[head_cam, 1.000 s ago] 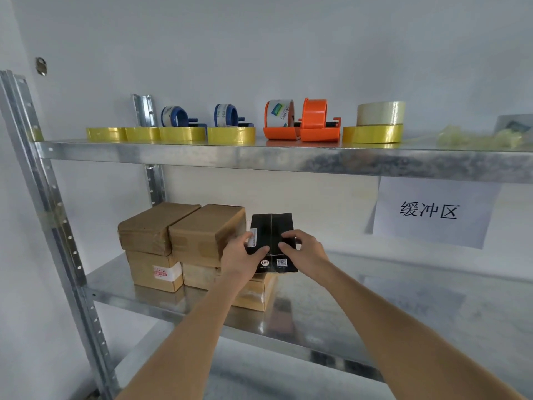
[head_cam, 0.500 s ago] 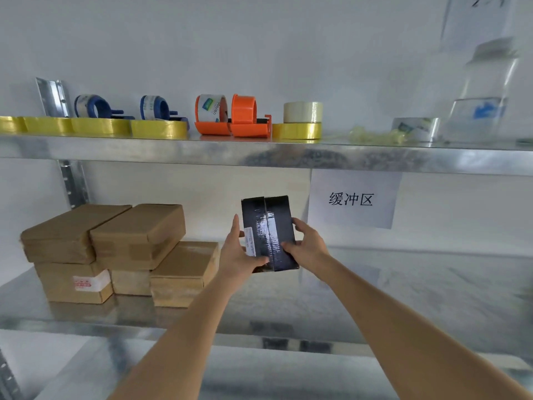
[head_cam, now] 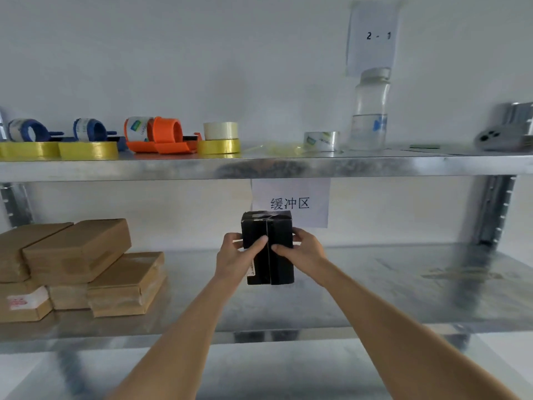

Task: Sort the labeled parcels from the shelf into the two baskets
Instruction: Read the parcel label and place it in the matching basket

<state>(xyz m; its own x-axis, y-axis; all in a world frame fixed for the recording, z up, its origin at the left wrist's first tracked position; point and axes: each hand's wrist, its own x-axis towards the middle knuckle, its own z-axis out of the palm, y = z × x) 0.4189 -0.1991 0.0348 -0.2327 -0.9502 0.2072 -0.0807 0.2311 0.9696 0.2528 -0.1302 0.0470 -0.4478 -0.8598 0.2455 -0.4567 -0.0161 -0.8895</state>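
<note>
At the left end of the lower shelf (head_cam: 375,298) sits a stack of brown parcels (head_cam: 78,267), two on top and three beneath; the bottom left one carries a white label with red print. They lie well apart from the hands. Above them, along the left part of the upper shelf (head_cam: 288,168), stand flat yellow tape rolls (head_cam: 86,149), two blue tape dispensers (head_cam: 89,129) and two orange tape dispensers (head_cam: 158,135), then a whitish roll stacked on another yellow one.

Near the middle, the left hand (head_cam: 233,255) grips the left side of a black parcel (head_cam: 268,246). Its thumb lies across the front face, reaching the centre seam, while its other fingers curl round the left edge and behind. A narrow white label runs down the parcel's left side, just below that hand. The parcel stands upright, held clear of the lower shelf in front of its back edge, and its top covers the bottom of a paper sign (head_cam: 291,202) hanging from the upper shelf.

The right hand (head_cam: 305,251) grips the right side in the same way: thumb on the front close to the seam, fingers wrapped round the right edge. The two thumbs nearly meet.

Further right on the upper shelf stand a clear tape roll (head_cam: 321,140), a clear bottle (head_cam: 370,111) and, at the far right end, a grey device (head_cam: 504,131).
</note>
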